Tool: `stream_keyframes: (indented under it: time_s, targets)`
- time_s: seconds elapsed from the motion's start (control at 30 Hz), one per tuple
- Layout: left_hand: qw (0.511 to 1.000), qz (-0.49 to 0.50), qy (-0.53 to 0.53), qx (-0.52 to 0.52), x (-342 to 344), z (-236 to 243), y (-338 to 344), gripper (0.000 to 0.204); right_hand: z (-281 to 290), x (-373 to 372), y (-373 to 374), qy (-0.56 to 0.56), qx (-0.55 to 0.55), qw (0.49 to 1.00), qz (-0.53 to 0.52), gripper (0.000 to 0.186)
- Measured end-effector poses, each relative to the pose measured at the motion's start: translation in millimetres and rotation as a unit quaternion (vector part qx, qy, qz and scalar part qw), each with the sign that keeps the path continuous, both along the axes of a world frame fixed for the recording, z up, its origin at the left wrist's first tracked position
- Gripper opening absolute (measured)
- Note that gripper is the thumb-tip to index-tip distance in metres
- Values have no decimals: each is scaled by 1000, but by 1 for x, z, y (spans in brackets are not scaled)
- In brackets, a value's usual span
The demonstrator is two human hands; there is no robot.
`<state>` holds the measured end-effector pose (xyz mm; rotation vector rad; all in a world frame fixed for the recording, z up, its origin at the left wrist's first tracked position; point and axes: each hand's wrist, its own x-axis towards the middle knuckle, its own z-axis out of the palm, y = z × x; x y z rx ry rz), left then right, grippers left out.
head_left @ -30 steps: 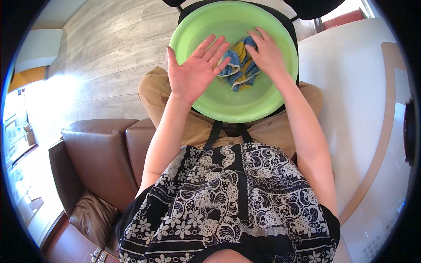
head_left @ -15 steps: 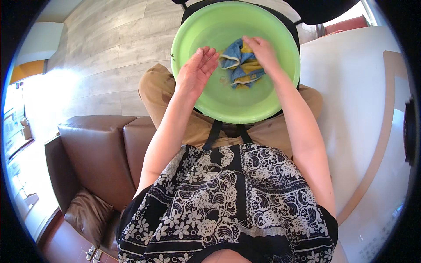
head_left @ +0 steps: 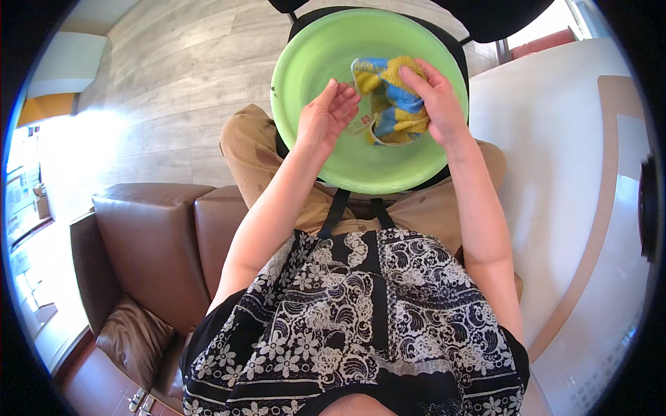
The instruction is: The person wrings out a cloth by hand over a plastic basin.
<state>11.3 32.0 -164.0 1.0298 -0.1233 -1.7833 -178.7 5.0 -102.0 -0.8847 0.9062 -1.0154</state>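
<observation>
Two hands were counted: the left hand (head_left: 322, 119), toward nine o'clock, was loosely curled and empty; by the right hand (head_left: 444, 104), at three o'clock, one blue-and-yellow cloth (head_left: 397, 98) was gripped. Judged soft, limp and light, it was best taken by its bunched folds, and was held over one green basin (head_left: 381, 166), just off centre toward three.

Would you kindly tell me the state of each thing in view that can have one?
Blue-and-yellow cloth: bunched, held
Right hand: closed on the cloth
Left hand: open, fingers partly curled
Green basin: upright, open side up
Tan trousers: marked with dark patches
Brown cushion: creased
</observation>
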Motion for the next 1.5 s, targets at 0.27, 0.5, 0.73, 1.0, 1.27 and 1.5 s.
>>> stream_keyframes:
  time_s: [0.27, 0.5, 0.73, 1.0, 1.27, 1.5]
  targets:
    - [994, -44, 81, -58, -18, 3, 2, 74, -16, 19, 18, 149, -143, 978, -29, 32]
    - [990, -54, 95, -95, -34, 36, 7, 87, -39, 47, 28, 392, -316, 863, -49, 27]
    - [981, -147, 24, -126, -38, 34, 17, 93, -59, 46, 7, 483, -322, 808, -105, 19]
    - [968, -173, 35, -181, -31, 35, 22, 98, -74, 18, -18, 473, -202, 853, -90, 19]
    - [980, -106, 114, -127, -24, 33, 13, 99, -52, 43, 20, 330, -225, 917, -23, 33]
    - [981, -138, 16, -133, -29, 41, 21, 96, -50, 58, 24, 448, -266, 852, -53, 27]
